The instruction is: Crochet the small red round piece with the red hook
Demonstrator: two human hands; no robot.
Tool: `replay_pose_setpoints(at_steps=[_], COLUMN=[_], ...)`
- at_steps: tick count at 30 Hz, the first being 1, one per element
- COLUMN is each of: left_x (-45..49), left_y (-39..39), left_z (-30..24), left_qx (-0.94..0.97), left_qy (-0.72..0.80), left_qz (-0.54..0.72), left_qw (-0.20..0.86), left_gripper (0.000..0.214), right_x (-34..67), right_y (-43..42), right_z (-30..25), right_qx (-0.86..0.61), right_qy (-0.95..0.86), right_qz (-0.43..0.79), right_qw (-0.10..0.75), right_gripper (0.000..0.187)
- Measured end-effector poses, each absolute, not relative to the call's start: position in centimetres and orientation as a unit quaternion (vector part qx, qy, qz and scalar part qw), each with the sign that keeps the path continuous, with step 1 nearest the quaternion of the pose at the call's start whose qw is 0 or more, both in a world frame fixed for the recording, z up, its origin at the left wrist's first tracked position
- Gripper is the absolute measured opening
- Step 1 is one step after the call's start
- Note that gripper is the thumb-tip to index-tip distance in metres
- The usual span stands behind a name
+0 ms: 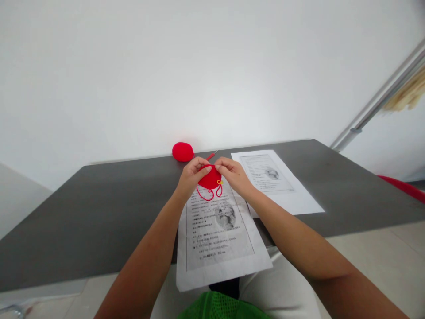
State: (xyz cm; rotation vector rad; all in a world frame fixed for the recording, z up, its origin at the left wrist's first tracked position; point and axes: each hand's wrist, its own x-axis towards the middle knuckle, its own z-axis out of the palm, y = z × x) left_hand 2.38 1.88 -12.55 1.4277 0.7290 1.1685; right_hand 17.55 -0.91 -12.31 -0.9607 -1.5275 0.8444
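A small red crochet piece [210, 178] is stretched between my two hands above the table. My left hand [193, 173] pinches its upper left edge between thumb and fingers, and my right hand [231, 172] grips the upper right edge the same way. From its lower side hang loops of red yarn [206, 197]. A yellow stitch marker [220, 182] is clipped near the lower right edge. Behind my hands lies a crochet hook [210, 156] with a red handle. The red yarn ball [182, 152] rests at the table's back edge, its strand running toward my hands.
A printed sheet [219, 266] lies below my hands and overhangs the dark table's [109, 212] front edge. Another printed sheet [299, 201] lies flat to the right. The white wall stands right behind the table. A metal pole [381, 93] leans at the right.
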Motion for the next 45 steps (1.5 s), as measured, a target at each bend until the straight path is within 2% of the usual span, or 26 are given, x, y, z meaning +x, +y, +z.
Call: replay_pose_setpoints(at_steps=[10, 23, 45], left_x=[2.33, 2.35, 2.28], left_y=[1.78, 2.03, 2.15], left_z=[-12.43, -12.72, -12.86], left_qx=[0.614, 0.585, 0.605], left_qy=[0.301, 0.304, 0.298], left_qz=[0.494, 0.502, 0.498], left_qw=[0.537, 0.560, 0.546], left_gripper=[0.019, 0.021, 0.021], right_x=[17.60, 17.61, 17.55], right_y=[-0.84, -0.91, -0.86], right_z=[-12.44, -12.43, -12.42], right_qx=[-0.406, -0.404, -0.401], right_qy=[-0.649, -0.636, -0.637], right_qz=[0.371, 0.358, 0.369], right_qw=[0.526, 0.551, 0.545], right_gripper=[0.016, 0.014, 0.013])
